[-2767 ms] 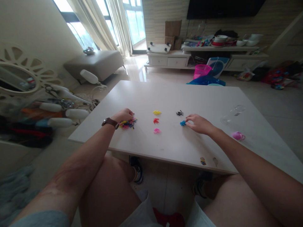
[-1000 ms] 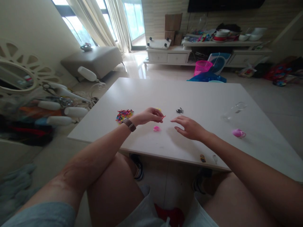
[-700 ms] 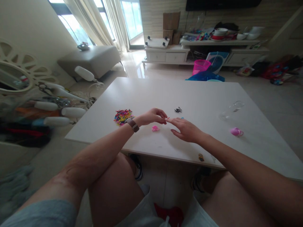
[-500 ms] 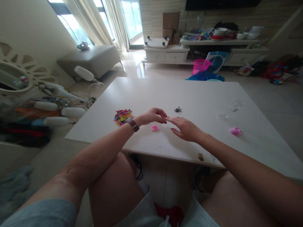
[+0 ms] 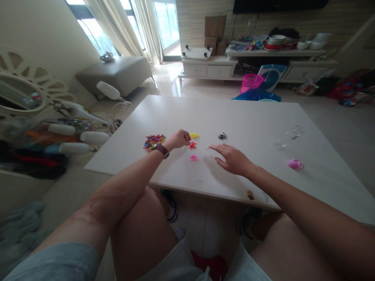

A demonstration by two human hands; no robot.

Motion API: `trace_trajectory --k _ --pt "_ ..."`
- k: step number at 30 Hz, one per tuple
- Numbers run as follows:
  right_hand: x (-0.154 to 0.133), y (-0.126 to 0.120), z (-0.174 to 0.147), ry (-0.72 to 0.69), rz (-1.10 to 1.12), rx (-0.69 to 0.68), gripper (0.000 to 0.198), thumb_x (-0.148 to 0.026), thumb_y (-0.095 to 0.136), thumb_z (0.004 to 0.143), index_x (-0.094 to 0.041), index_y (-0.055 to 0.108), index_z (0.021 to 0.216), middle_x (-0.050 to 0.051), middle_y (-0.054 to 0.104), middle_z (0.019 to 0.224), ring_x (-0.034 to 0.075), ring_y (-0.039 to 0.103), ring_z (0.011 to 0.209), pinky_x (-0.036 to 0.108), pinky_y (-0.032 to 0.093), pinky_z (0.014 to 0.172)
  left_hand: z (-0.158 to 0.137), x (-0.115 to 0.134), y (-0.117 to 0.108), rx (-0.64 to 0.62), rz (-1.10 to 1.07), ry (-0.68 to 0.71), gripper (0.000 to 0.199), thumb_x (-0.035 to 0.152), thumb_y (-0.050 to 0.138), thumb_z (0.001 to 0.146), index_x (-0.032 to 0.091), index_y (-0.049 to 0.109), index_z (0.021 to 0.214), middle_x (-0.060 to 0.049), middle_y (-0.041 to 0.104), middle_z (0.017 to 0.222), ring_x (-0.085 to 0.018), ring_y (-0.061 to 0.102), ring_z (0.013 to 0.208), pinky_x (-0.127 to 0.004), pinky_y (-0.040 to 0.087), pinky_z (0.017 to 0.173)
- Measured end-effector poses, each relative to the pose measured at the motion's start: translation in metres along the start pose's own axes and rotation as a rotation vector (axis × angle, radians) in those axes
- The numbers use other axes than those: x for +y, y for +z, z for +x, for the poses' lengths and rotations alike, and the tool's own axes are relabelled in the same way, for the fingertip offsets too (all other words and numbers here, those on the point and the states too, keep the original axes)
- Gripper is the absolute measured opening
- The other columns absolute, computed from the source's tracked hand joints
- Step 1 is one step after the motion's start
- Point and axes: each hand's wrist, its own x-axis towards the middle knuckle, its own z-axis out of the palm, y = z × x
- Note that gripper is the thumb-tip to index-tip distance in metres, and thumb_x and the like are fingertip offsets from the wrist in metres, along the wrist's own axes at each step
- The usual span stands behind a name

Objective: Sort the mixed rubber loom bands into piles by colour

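Observation:
My left hand [image 5: 178,139], with a watch at its wrist, has its fingertips pinched together beside a small pile of red pieces [image 5: 193,145]; whether they grip a piece is hidden. My right hand [image 5: 230,157] is palm down over the table, fingers stretched and thumb apart. At its fingertips is one small pink piece [image 5: 208,148]. Around the hands lie a yellow pile [image 5: 194,135], a pink pile [image 5: 193,158] and a black pile [image 5: 222,136]. Beyond my left wrist sits a larger heap of mixed-colour small pieces [image 5: 154,141].
On the white table [image 5: 249,117] are a clear plastic container [image 5: 288,138] lying on its side, a purple-pink object [image 5: 295,164] at the right, and a small yellow-brown figure [image 5: 250,194] by the near edge. A pink basket [image 5: 251,82] stands past the far edge.
My left hand has moved left, away from my right fingertips, to the red pile. The red and yellow piles now show. My right hand has barely moved.

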Motion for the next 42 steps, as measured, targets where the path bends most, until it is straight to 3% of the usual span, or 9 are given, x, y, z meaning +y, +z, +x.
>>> trace_trajectory --k 9,12,18,26,29,35,42 --pt "0.001 0.001 -0.001 0.000 0.006 -0.001 0.053 -0.019 0.055 0.091 -0.022 0.051 0.144 0.012 0.063 0.138 0.029 0.059 0.126 0.051 0.050 0.105 -0.001 0.000 0.000 0.019 0.096 0.035 0.012 0.012 0.076 0.064 0.014 0.074 0.075 -0.004 0.073 0.075 -0.013 0.061 0.063 -0.023 0.043 0.059" --pt "0.001 0.002 -0.001 0.001 0.003 -0.006 0.054 -0.020 0.055 0.091 -0.021 0.050 0.145 0.012 0.062 0.140 0.029 0.058 0.127 0.051 0.050 0.106 -0.005 0.007 -0.001 -0.039 -0.038 0.036 0.009 0.017 0.075 0.072 0.012 0.074 0.080 -0.006 0.073 0.074 -0.013 0.062 0.063 -0.023 0.045 0.059" --pt "0.001 0.004 -0.001 -0.038 0.019 -0.016 0.062 -0.018 0.054 0.092 -0.023 0.042 0.152 0.011 0.057 0.147 0.029 0.054 0.133 0.052 0.048 0.108 -0.022 0.033 0.010 -0.379 -0.410 0.156 0.027 0.035 0.078 0.078 0.011 0.076 0.091 -0.011 0.075 0.083 -0.015 0.068 0.072 -0.025 0.052 0.066" --pt "0.000 0.007 -0.001 -0.060 0.041 -0.029 0.069 -0.017 0.055 0.091 -0.024 0.036 0.156 0.012 0.056 0.148 0.029 0.054 0.135 0.054 0.047 0.110 -0.020 0.041 0.024 -0.376 -0.586 0.218 0.020 0.022 0.083 0.069 0.010 0.073 0.082 -0.008 0.073 0.073 -0.014 0.067 0.067 -0.026 0.052 0.065" --pt "0.000 0.007 -0.001 -0.074 0.057 -0.027 0.069 -0.017 0.054 0.091 -0.027 0.036 0.157 0.010 0.054 0.150 0.029 0.053 0.135 0.054 0.047 0.111 -0.015 0.035 0.022 -0.366 -0.491 0.208 0.017 0.019 0.080 0.069 0.010 0.074 0.081 -0.008 0.073 0.070 -0.014 0.067 0.065 -0.026 0.052 0.064" --pt "-0.001 0.006 -0.002 -0.062 0.041 -0.040 0.066 -0.017 0.055 0.091 -0.027 0.039 0.155 0.010 0.055 0.149 0.028 0.053 0.135 0.053 0.047 0.110 -0.015 0.023 0.013 -0.368 -0.094 0.225 0.012 0.010 0.075 0.061 0.013 0.076 0.073 -0.003 0.072 0.064 -0.014 0.063 0.060 -0.023 0.044 0.056" --pt "0.000 0.008 -0.002 -0.069 0.064 -0.038 0.064 -0.016 0.057 0.090 -0.028 0.044 0.151 0.010 0.057 0.147 0.028 0.055 0.132 0.053 0.048 0.109 -0.023 0.021 0.016 -0.358 0.073 0.274 0.012 0.008 0.075 0.054 0.017 0.074 0.062 0.001 0.067 0.057 -0.012 0.058 0.055 -0.021 0.038 0.054"
